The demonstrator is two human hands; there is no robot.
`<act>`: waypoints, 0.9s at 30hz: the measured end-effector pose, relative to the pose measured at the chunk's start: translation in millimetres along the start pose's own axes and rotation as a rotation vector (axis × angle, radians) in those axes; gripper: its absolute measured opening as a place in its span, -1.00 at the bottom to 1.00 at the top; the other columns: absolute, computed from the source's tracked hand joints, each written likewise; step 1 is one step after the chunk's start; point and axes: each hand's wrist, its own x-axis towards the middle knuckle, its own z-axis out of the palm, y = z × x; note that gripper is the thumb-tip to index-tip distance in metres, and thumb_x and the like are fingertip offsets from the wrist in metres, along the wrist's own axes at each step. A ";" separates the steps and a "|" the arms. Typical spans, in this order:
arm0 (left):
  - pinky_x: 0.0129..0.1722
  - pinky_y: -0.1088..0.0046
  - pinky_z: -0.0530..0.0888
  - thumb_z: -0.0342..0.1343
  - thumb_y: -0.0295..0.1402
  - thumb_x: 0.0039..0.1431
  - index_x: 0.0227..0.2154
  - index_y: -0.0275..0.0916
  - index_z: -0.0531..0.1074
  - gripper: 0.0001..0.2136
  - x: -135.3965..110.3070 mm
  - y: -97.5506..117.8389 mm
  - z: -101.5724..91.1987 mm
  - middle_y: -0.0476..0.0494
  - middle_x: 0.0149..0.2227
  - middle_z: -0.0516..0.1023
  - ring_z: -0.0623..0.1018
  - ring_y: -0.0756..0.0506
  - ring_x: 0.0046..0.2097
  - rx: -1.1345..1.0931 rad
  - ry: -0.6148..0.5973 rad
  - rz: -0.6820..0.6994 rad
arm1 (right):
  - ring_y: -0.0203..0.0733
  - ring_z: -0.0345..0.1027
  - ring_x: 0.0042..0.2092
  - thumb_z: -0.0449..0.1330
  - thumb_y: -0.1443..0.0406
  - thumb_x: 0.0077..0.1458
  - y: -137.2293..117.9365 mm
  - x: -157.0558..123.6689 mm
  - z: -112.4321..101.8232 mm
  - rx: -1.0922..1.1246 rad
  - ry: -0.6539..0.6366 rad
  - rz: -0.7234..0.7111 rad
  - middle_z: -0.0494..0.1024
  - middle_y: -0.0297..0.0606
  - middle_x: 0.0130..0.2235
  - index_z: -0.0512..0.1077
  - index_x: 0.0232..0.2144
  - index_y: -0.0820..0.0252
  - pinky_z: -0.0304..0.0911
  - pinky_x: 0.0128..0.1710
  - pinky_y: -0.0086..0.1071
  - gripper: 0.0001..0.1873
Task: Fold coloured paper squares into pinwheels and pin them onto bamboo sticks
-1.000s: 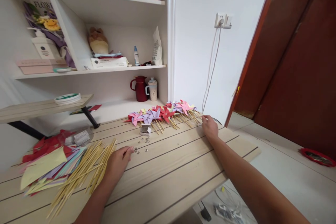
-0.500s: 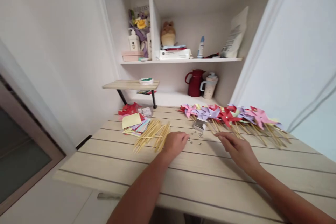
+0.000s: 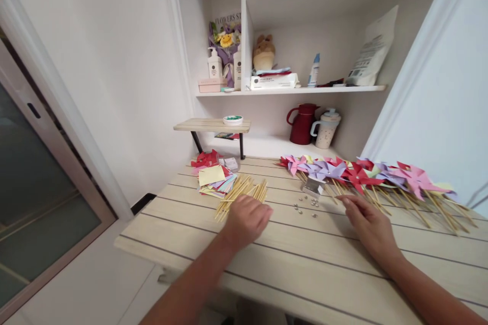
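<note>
My left hand (image 3: 246, 221) is closed, palm down, at the near end of a pile of thin wooden sticks (image 3: 234, 193); what its curled fingers hold, if anything, is hidden. To the right, my right hand (image 3: 369, 223) has thumb and forefinger pinched together near the stick ends of the finished paper pinwheels (image 3: 360, 175). Whatever lies in that pinch is too small to make out. Several small metal fasteners (image 3: 314, 203) lie loose on the table between my hands. Just behind them sits a small clear plastic box (image 3: 313, 187).
Stacked coloured paper sheets (image 3: 212, 175) and red paper pieces (image 3: 208, 158) lie at the table's back left, by a small raised stand (image 3: 190, 125). A red jug (image 3: 303, 124) and a cream cup (image 3: 327, 129) stand behind the table (image 3: 290, 259). Shelves rise above.
My left hand has drawn back from the metal fasteners, moving left and nearer to me, by the sticks. My right hand keeps its pinch near the pinwheels. The camera view has shifted left.
</note>
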 end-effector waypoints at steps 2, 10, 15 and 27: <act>-0.15 0.27 0.38 0.00 -0.41 0.31 -0.24 -0.20 0.54 -0.81 -9.1 -25.0 -19.1 -0.20 -0.29 0.60 0.53 -0.13 -0.22 0.105 -0.059 -0.045 | -0.13 0.32 -0.46 0.10 -0.07 0.11 -5.6 -1.3 0.5 -0.009 -0.006 -0.006 0.46 -0.31 -0.51 0.55 -0.18 0.14 0.24 -0.44 -0.31 -0.52; 0.27 -0.02 0.07 0.09 -0.31 0.23 0.29 -0.16 0.22 -0.45 -7.5 -128.6 -56.3 -0.35 0.31 0.27 0.21 -0.33 0.32 0.432 -0.290 -0.474 | -0.12 0.29 -0.46 0.09 -0.09 0.11 -11.1 -1.6 3.5 -0.011 -0.027 -0.007 0.44 -0.30 -0.52 0.54 -0.19 0.17 0.22 -0.39 -0.28 -0.49; 0.25 -0.20 -0.03 0.02 -0.18 0.26 0.31 -0.13 0.16 -0.43 1.3 -153.0 -55.3 -0.34 0.34 0.24 0.10 -0.35 0.38 0.338 -0.535 -0.698 | -0.12 0.27 -0.48 0.06 -0.09 0.14 -9.9 -1.9 2.5 -0.010 -0.062 -0.010 0.42 -0.31 -0.55 0.54 -0.18 0.18 0.19 -0.40 -0.28 -0.48; 0.24 -0.12 0.02 -0.01 -0.14 0.27 0.06 -0.11 0.47 -0.62 14.0 -156.6 -46.2 -0.26 0.00 0.62 0.51 -0.32 0.09 0.281 -0.635 -0.758 | -0.09 0.31 -0.47 0.06 -0.09 0.12 -11.4 -0.4 2.0 -0.017 -0.135 0.015 0.49 -0.29 -0.53 0.55 -0.17 0.16 0.21 -0.38 -0.27 -0.47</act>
